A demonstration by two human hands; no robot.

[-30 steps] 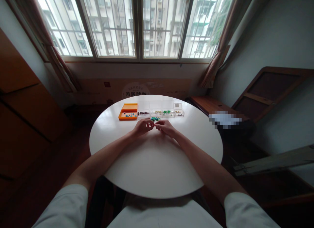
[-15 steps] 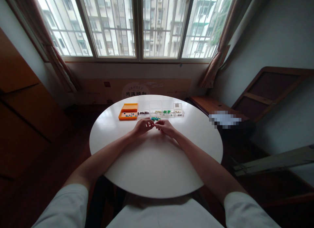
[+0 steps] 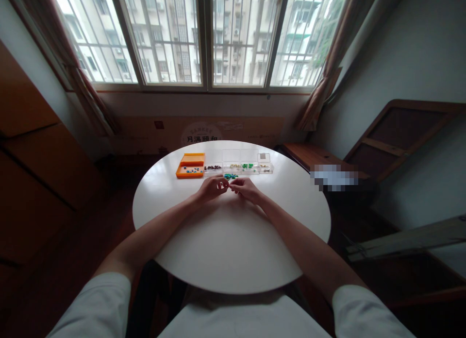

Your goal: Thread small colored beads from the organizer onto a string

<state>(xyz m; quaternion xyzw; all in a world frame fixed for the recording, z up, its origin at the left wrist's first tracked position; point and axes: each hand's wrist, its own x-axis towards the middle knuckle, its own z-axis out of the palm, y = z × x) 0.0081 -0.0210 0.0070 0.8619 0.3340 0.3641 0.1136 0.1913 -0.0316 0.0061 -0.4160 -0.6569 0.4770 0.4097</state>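
My left hand (image 3: 213, 188) and my right hand (image 3: 245, 189) meet fingertip to fingertip above the white round table (image 3: 229, 245). Both are closed in a pinch; whatever lies between the fingertips is too small to make out. Just beyond them is a small heap of green and blue pieces (image 3: 231, 176). An open orange box (image 3: 190, 174) with a few small blue pieces stands to the left of the heap. Behind the heap, a clear compartment box (image 3: 233, 169) holds dark, pale yellow and green bits. A small clear box (image 3: 265, 167) with tiny pieces sits at its right end.
A window with bars (image 3: 207, 42) fills the far wall, and a large cardboard panel (image 3: 145, 134) leans below it. To the right stands a low wooden bench (image 3: 309, 153) with a blurred object on it. Wooden cabinets (image 3: 36, 173) are at the left.
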